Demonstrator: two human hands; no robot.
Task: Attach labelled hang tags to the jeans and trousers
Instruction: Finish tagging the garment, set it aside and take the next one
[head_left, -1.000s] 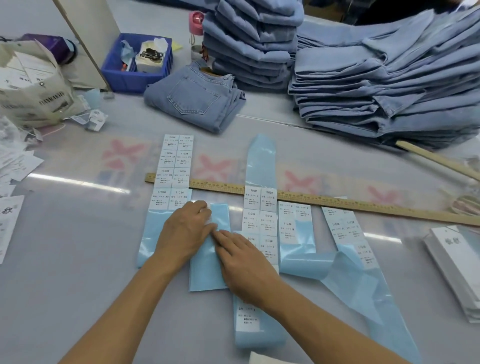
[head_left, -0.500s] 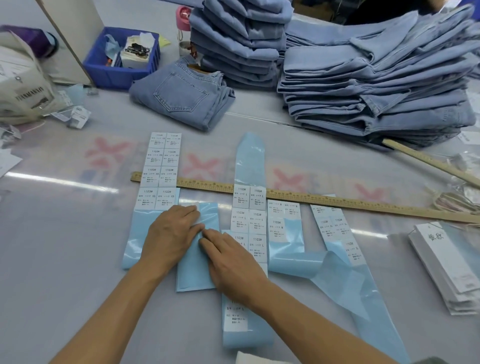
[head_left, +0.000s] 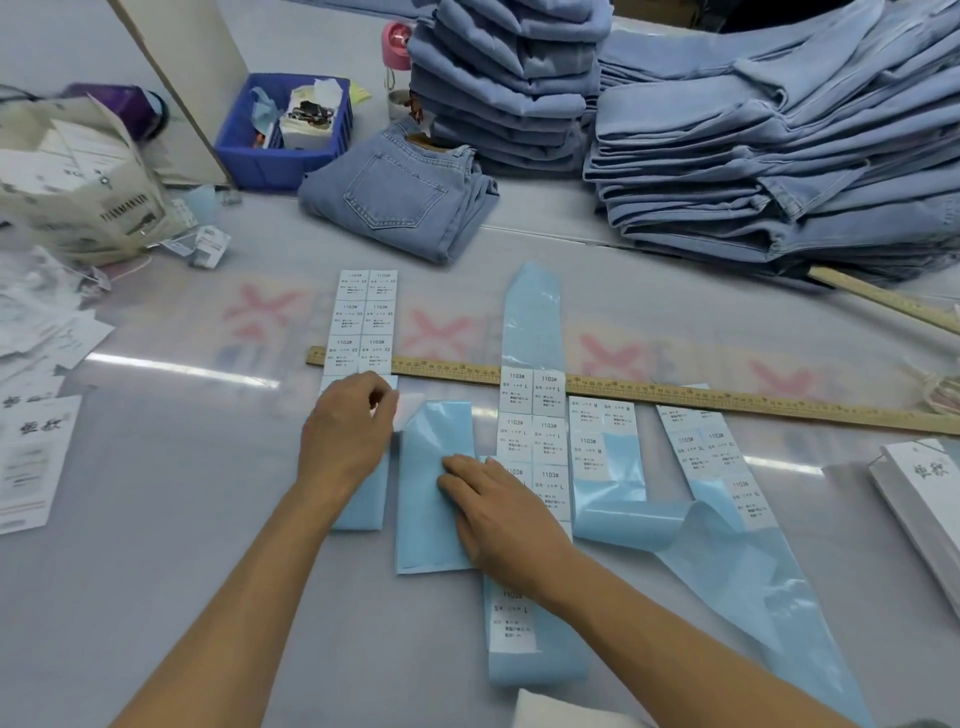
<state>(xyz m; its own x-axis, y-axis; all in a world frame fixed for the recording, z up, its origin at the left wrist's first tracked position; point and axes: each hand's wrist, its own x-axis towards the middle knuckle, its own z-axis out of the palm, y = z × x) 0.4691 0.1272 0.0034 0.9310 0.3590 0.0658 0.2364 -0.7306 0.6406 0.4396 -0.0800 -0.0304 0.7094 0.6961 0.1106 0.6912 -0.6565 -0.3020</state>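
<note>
Left hand (head_left: 349, 436) curled at the lower end of the left label strip (head_left: 365, 322), fingertips pinching a white label there. Right hand (head_left: 501, 512) laid flat on a bare blue backing strip (head_left: 434, 493), pressing it to the table (head_left: 156, 571). Wooden ruler (head_left: 727, 402) stretched across, under the label strips. Single folded jeans (head_left: 400, 202) beyond, beside a blue bin (head_left: 244, 150); tall jeans stacks (head_left: 753, 156) behind. Hang tags (head_left: 930, 483) piled at the right edge.

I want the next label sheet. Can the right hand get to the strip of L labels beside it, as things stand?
Probably yes: the right hand lies flat on the bare blue backing strip, and the L label strip lies directly beside it, uncovered, with nothing between them.
</note>
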